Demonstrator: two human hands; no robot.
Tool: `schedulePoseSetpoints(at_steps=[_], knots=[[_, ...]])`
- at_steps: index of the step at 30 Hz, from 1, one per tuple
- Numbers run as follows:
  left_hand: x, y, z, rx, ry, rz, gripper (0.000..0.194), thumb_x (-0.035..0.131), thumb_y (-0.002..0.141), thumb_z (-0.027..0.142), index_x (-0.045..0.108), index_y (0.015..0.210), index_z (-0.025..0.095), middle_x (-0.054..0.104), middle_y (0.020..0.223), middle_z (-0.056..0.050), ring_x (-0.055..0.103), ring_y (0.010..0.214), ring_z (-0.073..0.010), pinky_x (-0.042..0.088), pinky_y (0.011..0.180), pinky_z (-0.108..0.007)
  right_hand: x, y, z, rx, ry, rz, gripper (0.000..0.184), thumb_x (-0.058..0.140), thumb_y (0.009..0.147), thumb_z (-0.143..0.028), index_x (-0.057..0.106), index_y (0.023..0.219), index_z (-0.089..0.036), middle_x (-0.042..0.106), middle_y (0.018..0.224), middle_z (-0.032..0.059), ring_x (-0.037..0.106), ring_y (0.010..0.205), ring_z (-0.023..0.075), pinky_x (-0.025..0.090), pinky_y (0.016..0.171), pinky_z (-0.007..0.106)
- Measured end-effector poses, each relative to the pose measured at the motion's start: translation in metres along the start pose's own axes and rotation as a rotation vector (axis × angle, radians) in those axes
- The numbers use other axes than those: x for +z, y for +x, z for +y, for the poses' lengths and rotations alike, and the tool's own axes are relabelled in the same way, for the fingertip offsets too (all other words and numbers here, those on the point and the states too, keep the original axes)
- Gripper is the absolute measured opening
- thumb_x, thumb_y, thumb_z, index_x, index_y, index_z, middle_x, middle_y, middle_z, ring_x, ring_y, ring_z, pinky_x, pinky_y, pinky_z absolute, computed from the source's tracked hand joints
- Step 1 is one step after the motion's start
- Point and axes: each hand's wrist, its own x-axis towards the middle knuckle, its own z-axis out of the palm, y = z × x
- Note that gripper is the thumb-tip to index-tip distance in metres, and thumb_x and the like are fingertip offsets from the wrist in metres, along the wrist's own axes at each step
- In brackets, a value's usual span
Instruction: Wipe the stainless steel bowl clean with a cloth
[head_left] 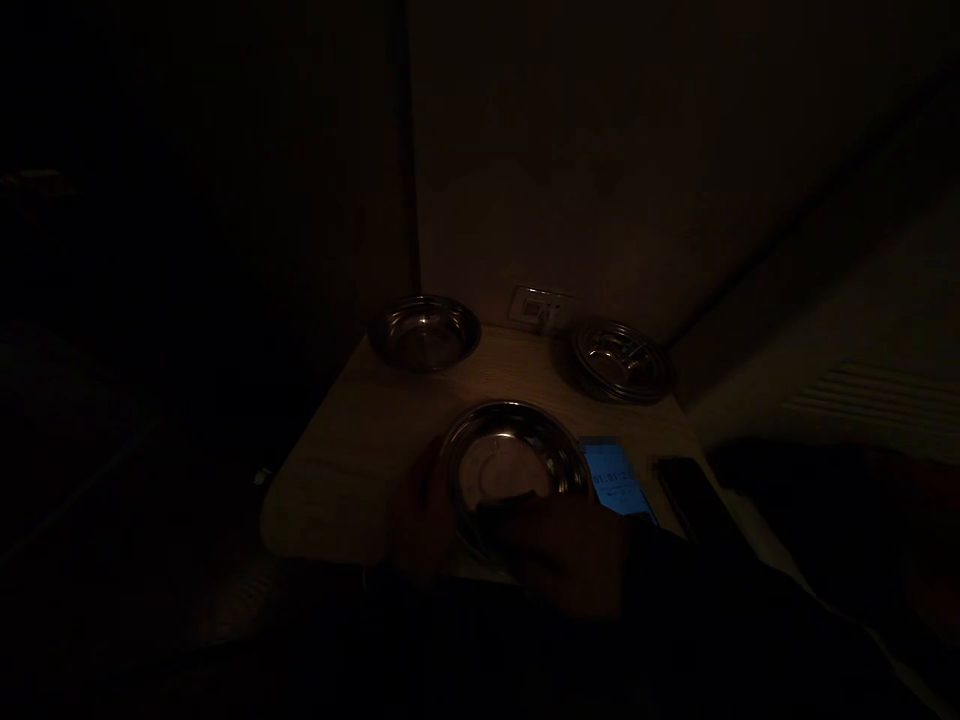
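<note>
The scene is very dark. A shiny metal bowl (501,462) is in front of me at the near side of a small wooden table (337,480). My left hand (424,515) is closed on the bowl's left rim, its fingers mostly lost in shadow. Over the near right part of the bowl, my right hand (574,550) presses a dark, soft-looking piece (504,508) against the inside. Whether that piece is a cloth or a sponge is too dark to tell.
Another metal bowl (424,335) stands at the table's back left corner. Several stacked metal bowls (621,362) are at the back right. A lit phone (615,478) lies beside a dark phone-like slab (697,500). Behind, a wall socket (538,306) holds a plug.
</note>
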Motion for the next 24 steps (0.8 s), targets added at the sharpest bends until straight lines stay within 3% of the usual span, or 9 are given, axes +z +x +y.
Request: schedulePoseSetpoints(at_steps=[4,8,12,14,17,20,24], knots=[[0.001,-0.001,0.0,-0.011,0.01,0.013,0.036,0.045,0.086,0.04,0.066,0.111,0.024,0.067,0.113,-0.004,0.06,0.108,-0.024,0.048,0.09,-0.036,-0.002,-0.01,0.006,0.019,-0.007,0.068,0.026,0.056,0.077,-0.031,0.066,0.1,-0.024,0.067,0.099,0.0067,0.06,0.092,0.0241,0.044,0.076,0.034],[0.003,0.0,0.002,0.002,-0.012,0.018,0.037,0.044,0.087,0.038,0.065,0.112,0.022,0.067,0.113,-0.005,0.06,0.108,-0.0229,0.048,0.089,-0.033,0.005,0.01,-0.005,-0.083,0.066,0.044,0.028,0.055,0.077,-0.029,0.064,0.103,-0.022,0.067,0.098,0.0067,0.06,0.091,0.0225,0.044,0.075,0.032],[0.001,0.004,0.002,0.016,-0.006,0.044,0.037,0.046,0.086,0.036,0.066,0.111,0.018,0.067,0.113,-0.007,0.061,0.107,-0.0228,0.047,0.091,-0.032,0.014,0.024,-0.02,-0.051,0.08,0.105,0.037,0.054,0.077,-0.028,0.058,0.113,-0.018,0.065,0.107,0.0101,0.058,0.096,0.0237,0.042,0.082,0.035],[-0.002,0.007,0.003,0.028,0.004,0.011,0.037,0.047,0.085,0.037,0.066,0.11,0.017,0.068,0.112,-0.008,0.061,0.105,-0.0227,0.048,0.09,-0.031,0.014,0.018,-0.02,-0.019,0.055,0.118,0.038,0.055,0.078,-0.03,0.058,0.114,-0.018,0.065,0.11,0.0102,0.058,0.097,0.0244,0.042,0.084,0.037],[-0.005,0.013,0.007,0.05,-0.011,-0.052,0.037,0.048,0.085,0.038,0.066,0.11,0.018,0.068,0.11,-0.006,0.062,0.104,-0.0218,0.048,0.089,-0.031,0.007,0.003,-0.012,0.001,-0.004,0.035,0.035,0.057,0.078,-0.032,0.06,0.111,-0.021,0.066,0.108,0.0087,0.058,0.099,0.0259,0.041,0.086,0.04],[-0.006,0.019,0.009,0.069,-0.039,-0.108,0.037,0.05,0.083,0.039,0.066,0.109,0.018,0.068,0.111,-0.006,0.061,0.104,-0.0216,0.048,0.09,-0.031,0.001,-0.007,-0.001,-0.04,-0.045,-0.043,0.033,0.053,0.081,-0.03,0.06,0.112,-0.02,0.066,0.109,0.0093,0.056,0.103,0.0261,0.039,0.09,0.041],[-0.006,0.018,0.007,0.016,-0.008,-0.158,0.041,0.045,0.086,0.045,0.065,0.11,0.019,0.066,0.114,-0.007,0.06,0.106,-0.0226,0.045,0.093,-0.035,0.005,-0.005,0.004,-0.092,-0.045,-0.025,0.033,0.051,0.083,-0.03,0.06,0.113,-0.019,0.065,0.112,0.0104,0.057,0.104,0.0254,0.039,0.092,0.042]])
